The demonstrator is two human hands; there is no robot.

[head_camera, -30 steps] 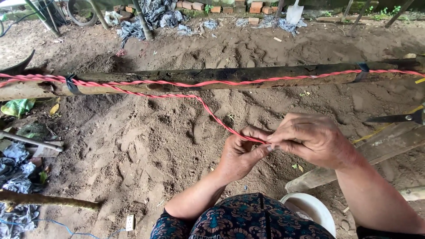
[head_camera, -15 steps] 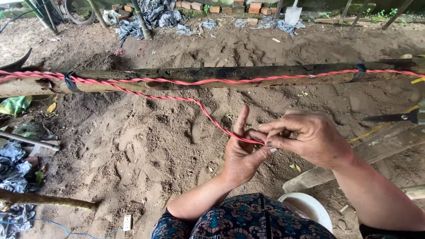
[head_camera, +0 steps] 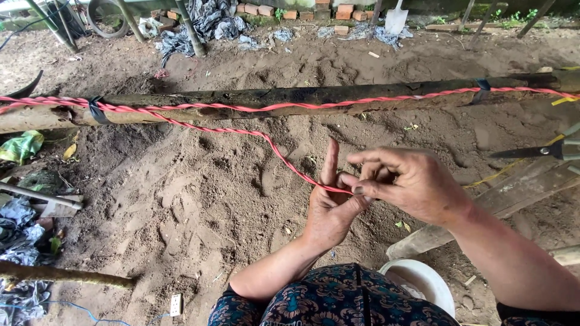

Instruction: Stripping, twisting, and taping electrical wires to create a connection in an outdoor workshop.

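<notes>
A twisted pink-red cord (head_camera: 266,140) runs along a dark wooden pole (head_camera: 290,99) lying across the sandy ground, and one strand leaves the pole at the left and slopes down to my hands. My left hand (head_camera: 329,208) is palm up with its fingers raised, and the cord's end crosses it. My right hand (head_camera: 411,184) pinches the cord's end against my left palm with thumb and forefinger. Both hands meet in front of my lap, above the patterned dark cloth (head_camera: 338,299) that I wear.
A white bowl (head_camera: 420,284) sits by my right knee. Scissors (head_camera: 544,151) rest on wooden planks (head_camera: 513,196) at the right. Plastic scraps and sticks (head_camera: 27,205) lie at the left. Bricks (head_camera: 290,11), a small shovel (head_camera: 396,18) and crumpled grey sheets (head_camera: 205,24) line the far edge.
My hands have risen slightly and my left fingers have straightened upward. My right hand has slid over the cord's end and the cord is drawn tighter toward the pole.
</notes>
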